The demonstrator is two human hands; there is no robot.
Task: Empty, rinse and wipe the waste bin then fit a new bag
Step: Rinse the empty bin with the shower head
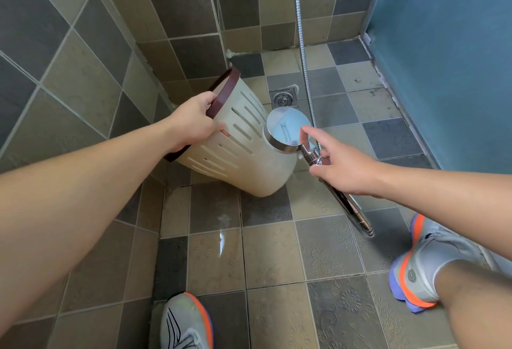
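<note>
A cream slotted waste bin (249, 160) with a dark brown rim is tilted on its side, its mouth turned toward the left tiled wall and its base low on the floor. My left hand (194, 121) grips the brown rim. My right hand (338, 163) holds the handle of a chrome shower head (286, 129), forefinger stretched out over the round head's edge. The head sits right against the bin's outer side near its base. The bin's inside is hidden.
A square floor drain (284, 98) lies just beyond the bin. The metal shower hose (303, 52) runs up the back wall. A blue panel (448, 57) closes off the right side. My two shoes (185, 323) stand on the wet tiled floor.
</note>
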